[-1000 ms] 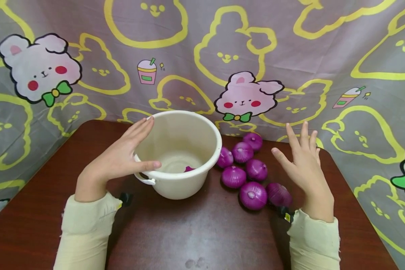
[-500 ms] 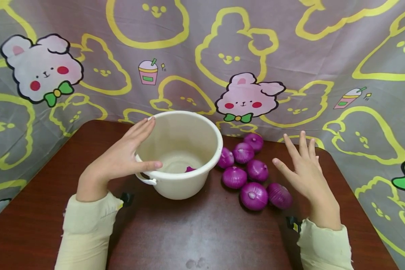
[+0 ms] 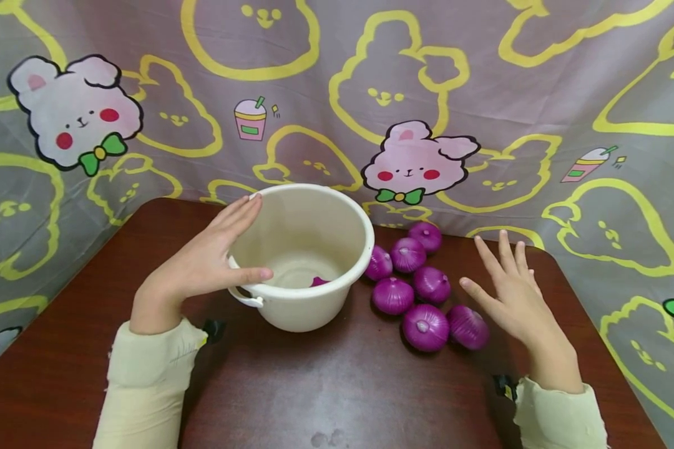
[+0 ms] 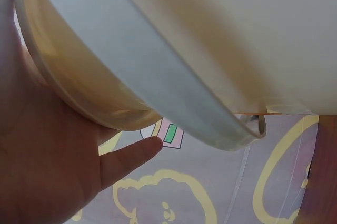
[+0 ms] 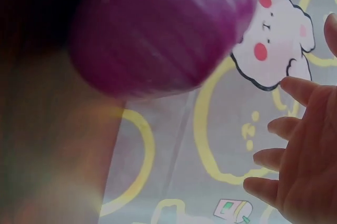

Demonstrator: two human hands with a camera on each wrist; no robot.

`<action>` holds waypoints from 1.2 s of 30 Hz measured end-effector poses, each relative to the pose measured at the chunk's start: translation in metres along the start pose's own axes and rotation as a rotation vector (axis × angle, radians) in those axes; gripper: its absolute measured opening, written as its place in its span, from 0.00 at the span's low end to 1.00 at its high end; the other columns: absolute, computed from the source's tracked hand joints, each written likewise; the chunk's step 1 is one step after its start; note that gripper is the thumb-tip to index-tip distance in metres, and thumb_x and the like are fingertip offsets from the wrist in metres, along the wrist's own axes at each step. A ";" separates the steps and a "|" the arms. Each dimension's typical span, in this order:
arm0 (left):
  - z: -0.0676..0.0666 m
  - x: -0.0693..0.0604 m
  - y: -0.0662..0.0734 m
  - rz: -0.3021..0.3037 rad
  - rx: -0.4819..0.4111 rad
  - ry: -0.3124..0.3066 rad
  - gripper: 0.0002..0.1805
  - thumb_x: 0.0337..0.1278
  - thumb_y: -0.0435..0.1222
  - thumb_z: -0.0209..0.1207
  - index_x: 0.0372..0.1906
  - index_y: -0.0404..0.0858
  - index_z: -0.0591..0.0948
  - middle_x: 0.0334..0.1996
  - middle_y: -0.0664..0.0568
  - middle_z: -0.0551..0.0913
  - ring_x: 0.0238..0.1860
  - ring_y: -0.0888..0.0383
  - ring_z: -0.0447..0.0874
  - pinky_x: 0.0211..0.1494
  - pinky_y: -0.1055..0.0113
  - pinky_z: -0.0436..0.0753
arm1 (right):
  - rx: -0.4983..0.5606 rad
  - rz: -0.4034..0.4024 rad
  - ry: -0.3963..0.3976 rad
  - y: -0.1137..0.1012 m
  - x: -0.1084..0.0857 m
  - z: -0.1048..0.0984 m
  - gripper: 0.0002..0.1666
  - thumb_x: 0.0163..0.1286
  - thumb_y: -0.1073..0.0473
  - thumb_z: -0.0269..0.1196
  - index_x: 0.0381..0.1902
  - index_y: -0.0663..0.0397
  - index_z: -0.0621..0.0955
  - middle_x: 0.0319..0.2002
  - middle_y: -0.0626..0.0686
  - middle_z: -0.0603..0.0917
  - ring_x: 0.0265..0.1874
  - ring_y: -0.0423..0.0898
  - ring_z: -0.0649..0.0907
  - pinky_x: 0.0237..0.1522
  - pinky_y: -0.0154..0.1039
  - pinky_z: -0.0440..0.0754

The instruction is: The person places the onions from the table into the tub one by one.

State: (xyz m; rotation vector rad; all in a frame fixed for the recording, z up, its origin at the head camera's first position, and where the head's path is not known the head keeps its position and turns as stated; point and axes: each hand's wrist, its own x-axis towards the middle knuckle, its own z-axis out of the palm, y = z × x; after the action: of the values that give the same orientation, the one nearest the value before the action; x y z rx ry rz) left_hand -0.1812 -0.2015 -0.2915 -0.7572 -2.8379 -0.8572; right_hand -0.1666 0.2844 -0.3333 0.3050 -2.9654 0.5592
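Note:
A cream plastic bucket (image 3: 303, 312) stands upright on the table. My left hand (image 3: 202, 262) lies against its left rim with fingers straight, thumb at the front rim. In the left wrist view the bucket's rim (image 4: 142, 56) passes close by the left hand (image 4: 58, 155). Inside on the bucket's floor a small part of something purple (image 3: 318, 282) shows; the rest is hidden by the front wall. Several red onions (image 3: 425, 327) lie right of the bucket. My right hand (image 3: 513, 299) hovers beside them, fingers spread, holding nothing. An onion (image 5: 163, 29) looms large in the right wrist view.
A dark brown wooden table (image 3: 326, 386) bears everything. A cartoon-printed cloth (image 3: 297, 93) hangs right behind its back edge. The bucket's white handle (image 3: 247, 300) hangs at its left front.
My right hand has drawn back slightly toward me and to the right, away from the onions. My left hand stays at the bucket rim. The view has shifted a little.

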 end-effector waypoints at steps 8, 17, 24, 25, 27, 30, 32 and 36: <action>0.000 0.000 0.001 0.003 -0.010 -0.004 0.59 0.49 0.55 0.69 0.80 0.42 0.48 0.81 0.52 0.46 0.82 0.52 0.36 0.79 0.42 0.50 | 0.000 -0.012 -0.063 0.007 -0.004 0.010 0.49 0.74 0.36 0.52 0.81 0.39 0.43 0.80 0.53 0.27 0.76 0.66 0.27 0.64 0.82 0.39; 0.000 0.000 0.001 -0.003 -0.008 -0.003 0.59 0.49 0.55 0.69 0.80 0.42 0.48 0.81 0.53 0.46 0.82 0.52 0.36 0.79 0.40 0.50 | 0.021 -0.020 -0.136 0.012 -0.005 0.018 0.50 0.74 0.35 0.52 0.81 0.37 0.41 0.80 0.54 0.29 0.77 0.66 0.30 0.64 0.82 0.43; 0.001 0.000 -0.001 -0.001 -0.007 0.001 0.60 0.48 0.55 0.70 0.80 0.44 0.48 0.81 0.54 0.46 0.82 0.53 0.36 0.79 0.41 0.50 | 0.037 -0.032 -0.161 0.018 -0.012 0.021 0.51 0.73 0.37 0.54 0.81 0.39 0.40 0.81 0.57 0.33 0.77 0.68 0.33 0.62 0.83 0.44; 0.001 0.000 -0.001 -0.002 -0.007 0.000 0.60 0.48 0.55 0.70 0.80 0.44 0.48 0.81 0.54 0.46 0.82 0.53 0.36 0.79 0.41 0.50 | 0.039 -0.033 -0.165 0.019 -0.012 0.022 0.51 0.73 0.37 0.54 0.81 0.39 0.40 0.81 0.58 0.33 0.77 0.68 0.33 0.62 0.83 0.45; 0.000 0.000 0.000 -0.004 -0.008 -0.002 0.59 0.48 0.55 0.70 0.80 0.44 0.48 0.81 0.54 0.46 0.82 0.53 0.36 0.79 0.41 0.50 | 0.043 -0.036 -0.171 0.021 -0.013 0.023 0.51 0.73 0.37 0.55 0.81 0.39 0.41 0.81 0.59 0.34 0.77 0.69 0.34 0.62 0.83 0.45; -0.001 0.000 0.000 -0.010 -0.009 -0.004 0.59 0.48 0.55 0.70 0.80 0.44 0.49 0.81 0.54 0.46 0.82 0.52 0.36 0.79 0.40 0.51 | 0.042 -0.050 -0.177 0.024 -0.014 0.025 0.51 0.73 0.38 0.56 0.81 0.40 0.42 0.80 0.61 0.36 0.76 0.72 0.36 0.61 0.83 0.47; -0.002 0.000 0.000 -0.013 -0.011 -0.003 0.59 0.48 0.55 0.70 0.80 0.44 0.49 0.81 0.55 0.46 0.82 0.52 0.36 0.78 0.40 0.51 | 0.043 -0.061 -0.185 0.025 -0.014 0.026 0.52 0.72 0.38 0.57 0.81 0.40 0.42 0.80 0.62 0.37 0.76 0.73 0.37 0.61 0.83 0.47; -0.001 0.000 0.000 -0.015 -0.015 -0.003 0.59 0.48 0.55 0.70 0.80 0.44 0.49 0.81 0.55 0.47 0.82 0.52 0.36 0.79 0.40 0.50 | 0.053 -0.075 -0.206 0.026 -0.016 0.027 0.52 0.72 0.39 0.58 0.81 0.41 0.43 0.80 0.63 0.38 0.75 0.76 0.39 0.61 0.83 0.47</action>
State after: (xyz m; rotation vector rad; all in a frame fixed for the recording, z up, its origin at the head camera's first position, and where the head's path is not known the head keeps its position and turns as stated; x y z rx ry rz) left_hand -0.1812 -0.2023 -0.2903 -0.7403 -2.8464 -0.8808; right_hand -0.1587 0.3010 -0.3696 0.5063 -3.1220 0.6334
